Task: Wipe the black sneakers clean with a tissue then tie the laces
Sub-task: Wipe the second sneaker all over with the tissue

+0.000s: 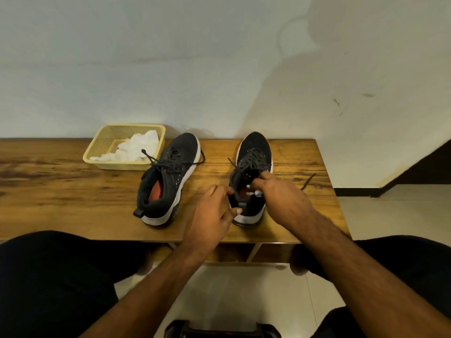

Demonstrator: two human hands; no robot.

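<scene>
Two black sneakers with white soles stand on the wooden table (61, 196), toes pointing away from me. The left sneaker (168, 176) stands alone with its laces loose. My left hand (212, 211) grips the heel of the right sneaker (255, 152), thumb on the heel tab. My right hand (280, 193) pinches a white tissue (256, 192) against the collar at the shoe's opening. That shoe's laces lie untied, one end trailing to the right (308, 180).
A yellow plastic basket (102, 145) holding crumpled white tissues (136, 147) sits at the back of the table against the wall. The table's right edge lies just past the right sneaker. My knees are under the front edge.
</scene>
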